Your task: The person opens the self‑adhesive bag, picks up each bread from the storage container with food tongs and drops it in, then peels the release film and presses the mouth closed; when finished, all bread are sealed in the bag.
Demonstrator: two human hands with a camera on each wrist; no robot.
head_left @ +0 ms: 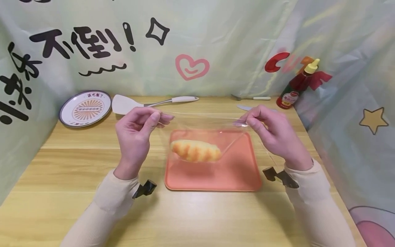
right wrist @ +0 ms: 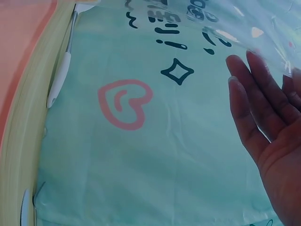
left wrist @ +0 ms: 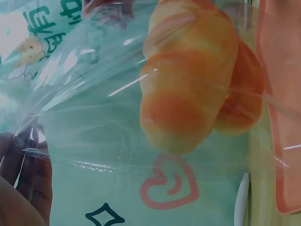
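A clear plastic bag (head_left: 203,120) is stretched between both hands, its upper edge running nearly level. My left hand (head_left: 132,137) pinches the bag's left upper corner between thumb and fingers. At the opposite corner my right hand (head_left: 274,133) pinches the plastic in the same way. A golden-brown bread roll (head_left: 195,151) lies low in the bag, toward its left side, over the orange tray (head_left: 213,180). Through the plastic in the left wrist view, the bread roll (left wrist: 181,94) looks large, with a second orange-brown shape behind it; whether that is a reflection I cannot tell.
At the back left stand a white plate (head_left: 86,109) and a white spatula (head_left: 126,104). A fork (head_left: 253,98) and a partly covered knife (head_left: 243,107) lie behind my right hand. A red sauce bottle (head_left: 293,89) stands at the back right corner, near the printed curtain (head_left: 234,44).
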